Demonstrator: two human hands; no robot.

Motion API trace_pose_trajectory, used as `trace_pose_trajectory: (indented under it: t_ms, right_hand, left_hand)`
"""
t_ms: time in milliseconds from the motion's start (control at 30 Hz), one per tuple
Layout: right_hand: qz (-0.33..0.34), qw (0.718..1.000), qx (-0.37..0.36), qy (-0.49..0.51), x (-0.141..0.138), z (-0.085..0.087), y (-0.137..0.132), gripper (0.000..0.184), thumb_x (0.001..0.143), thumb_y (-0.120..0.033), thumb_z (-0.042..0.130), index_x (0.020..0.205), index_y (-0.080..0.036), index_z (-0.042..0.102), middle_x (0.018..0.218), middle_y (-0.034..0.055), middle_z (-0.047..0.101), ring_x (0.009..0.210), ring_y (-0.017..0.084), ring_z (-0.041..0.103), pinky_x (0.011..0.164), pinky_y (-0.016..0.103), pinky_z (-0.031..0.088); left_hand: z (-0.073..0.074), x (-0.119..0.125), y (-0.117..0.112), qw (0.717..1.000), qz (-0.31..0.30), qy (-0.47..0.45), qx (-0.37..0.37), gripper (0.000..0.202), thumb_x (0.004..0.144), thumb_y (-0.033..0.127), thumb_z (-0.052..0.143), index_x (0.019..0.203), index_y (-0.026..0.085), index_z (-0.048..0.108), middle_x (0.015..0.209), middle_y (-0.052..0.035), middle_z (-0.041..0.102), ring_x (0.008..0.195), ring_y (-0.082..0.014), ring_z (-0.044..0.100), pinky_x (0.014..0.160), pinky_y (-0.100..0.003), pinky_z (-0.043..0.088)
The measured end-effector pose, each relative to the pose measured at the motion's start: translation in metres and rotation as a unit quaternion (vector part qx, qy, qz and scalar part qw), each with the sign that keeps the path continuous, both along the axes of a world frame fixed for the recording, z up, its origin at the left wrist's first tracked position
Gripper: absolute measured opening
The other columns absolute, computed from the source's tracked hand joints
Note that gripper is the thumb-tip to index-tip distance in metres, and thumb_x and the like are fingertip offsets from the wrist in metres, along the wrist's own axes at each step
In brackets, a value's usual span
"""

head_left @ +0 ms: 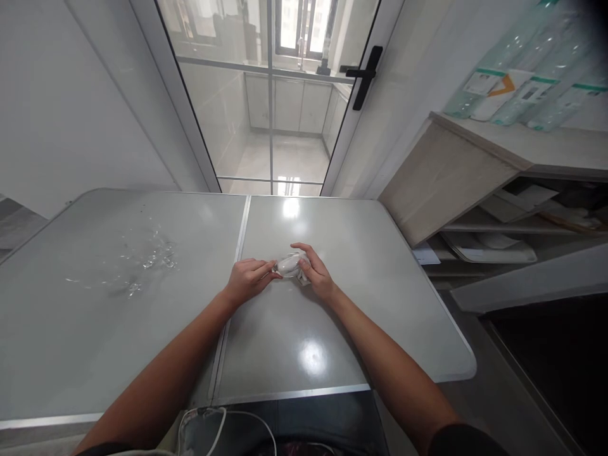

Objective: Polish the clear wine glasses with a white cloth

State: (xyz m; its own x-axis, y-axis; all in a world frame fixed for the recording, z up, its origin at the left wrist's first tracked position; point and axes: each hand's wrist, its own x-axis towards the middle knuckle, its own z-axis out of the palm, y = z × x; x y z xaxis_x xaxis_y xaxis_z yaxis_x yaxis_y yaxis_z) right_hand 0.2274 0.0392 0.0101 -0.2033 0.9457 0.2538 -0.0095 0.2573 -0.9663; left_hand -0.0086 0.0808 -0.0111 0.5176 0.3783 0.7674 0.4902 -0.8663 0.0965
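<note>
Just right of the table's seam, a small white, glossy, rounded thing [286, 265] is held between my two hands, with crumpled clear plastic about it. I cannot make out its exact kind. My left hand [251, 277] is closed, thumb and fingers pinching the left end. Around the right end curls my right hand [317, 273], its thumb on top and the index finger stretched along the far side. The fingers hide parts of both ends. Farther left, crumpled clear plastic wrapping [159, 253] lies spread on the table [294, 342].
Beyond the table stands a glass door [294, 120] with a black handle [365, 77]. At right, a wooden shelf unit [475, 164] bears several clear bottles [503, 95] on top and papers inside. A white cable [223, 424] hangs by the near edge.
</note>
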Motion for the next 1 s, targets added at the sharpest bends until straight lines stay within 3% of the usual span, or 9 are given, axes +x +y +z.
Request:
trace_pose_trajectory:
  t_ms: [233,400,467,567,633,733,833,933,1000]
  right_hand:
    - [-0.066,0.998,0.01,0.008,0.0,-0.002,0.0,0.032,0.104,-0.052,0.051,0.121,-0.027,0.059,0.083,-0.0006,0.058,0.072,0.017,0.052,0.071,0.029,0.045]
    - [-0.135,0.987,-0.013,0.09,0.004,0.001,0.004,0.031,0.102,-0.053,0.053,0.12,-0.028,0.057,0.085,-0.0001,0.057,0.072,0.017,0.053,0.066,0.028,0.045]
    - [-0.122,0.988,-0.032,0.093,0.005,0.002,0.004,0.035,0.103,-0.055,0.053,0.127,-0.03,0.055,0.081,-0.0016,0.054,0.067,0.017,0.051,0.062,0.027,0.043]
    - [-0.053,0.998,-0.025,0.023,0.003,0.002,0.002,0.042,0.102,-0.056,0.053,0.133,-0.029,0.056,0.081,-0.0016,0.056,0.066,0.016,0.049,0.062,0.028,0.043]
    - [-0.028,1.0,-0.009,-0.01,0.0,0.002,0.0,0.041,0.102,-0.055,0.055,0.131,-0.027,0.059,0.082,-0.0009,0.058,0.069,0.017,0.05,0.066,0.028,0.044]
    - [-0.037,0.999,-0.018,0.031,-0.004,0.002,-0.003,0.035,0.1,-0.054,0.057,0.121,-0.025,0.06,0.082,-0.0007,0.06,0.07,0.017,0.052,0.067,0.028,0.044]
    - [-0.096,0.984,-0.047,0.145,-0.002,0.002,0.001,0.032,0.098,-0.051,0.061,0.121,-0.028,0.058,0.082,-0.0011,0.062,0.067,0.016,0.055,0.064,0.027,0.046]
    - [-0.225,0.937,-0.049,0.262,0.003,0.001,0.01,0.036,0.096,-0.05,0.061,0.125,-0.03,0.056,0.083,-0.0017,0.065,0.068,0.016,0.059,0.064,0.026,0.049]
    - [-0.252,0.921,-0.055,0.293,0.004,0.0,0.015,0.037,0.095,-0.051,0.062,0.124,-0.029,0.06,0.091,0.0006,0.07,0.077,0.017,0.065,0.069,0.028,0.052]
  left_hand:
    - [-0.001,0.002,-0.001,0.999,0.018,-0.014,-0.026,0.016,0.095,0.033,0.074,0.106,0.023,0.074,0.078,0.0005,0.08,0.058,-0.0115,0.068,0.06,-0.026,0.048]
    - [0.0,0.001,0.0,0.999,0.023,-0.028,-0.031,0.013,0.094,0.032,0.075,0.104,0.023,0.074,0.074,0.0022,0.079,0.054,-0.0104,0.065,0.058,-0.025,0.046]
    - [0.0,0.001,0.0,0.999,0.027,-0.035,-0.032,0.013,0.093,0.031,0.076,0.104,0.023,0.074,0.073,0.0025,0.078,0.053,-0.0103,0.064,0.057,-0.025,0.045]
    - [0.001,0.001,0.0,0.999,0.026,-0.03,-0.03,0.015,0.093,0.031,0.077,0.104,0.022,0.074,0.073,0.0023,0.078,0.054,-0.0108,0.065,0.057,-0.025,0.045]
    - [0.002,0.001,-0.001,0.999,0.019,-0.02,-0.03,0.016,0.093,0.032,0.076,0.105,0.022,0.074,0.074,0.0019,0.078,0.055,-0.0108,0.065,0.057,-0.025,0.045]
    - [0.002,0.003,-0.002,0.999,0.014,-0.023,-0.032,0.017,0.092,0.033,0.077,0.105,0.022,0.075,0.075,0.0016,0.078,0.055,-0.0106,0.066,0.058,-0.025,0.046]
    - [0.002,0.003,-0.002,0.998,0.008,-0.042,-0.037,0.017,0.092,0.032,0.078,0.105,0.023,0.075,0.074,0.0017,0.078,0.055,-0.0107,0.066,0.058,-0.025,0.048]
    - [0.001,0.003,-0.002,0.995,-0.015,-0.078,-0.064,0.018,0.09,0.034,0.079,0.105,0.024,0.075,0.072,0.0013,0.078,0.056,-0.0109,0.067,0.059,-0.024,0.05]
    - [0.001,0.003,-0.002,0.991,-0.045,-0.1,-0.082,0.02,0.089,0.036,0.081,0.103,0.023,0.075,0.073,-0.0001,0.078,0.057,-0.0112,0.067,0.059,-0.024,0.052]
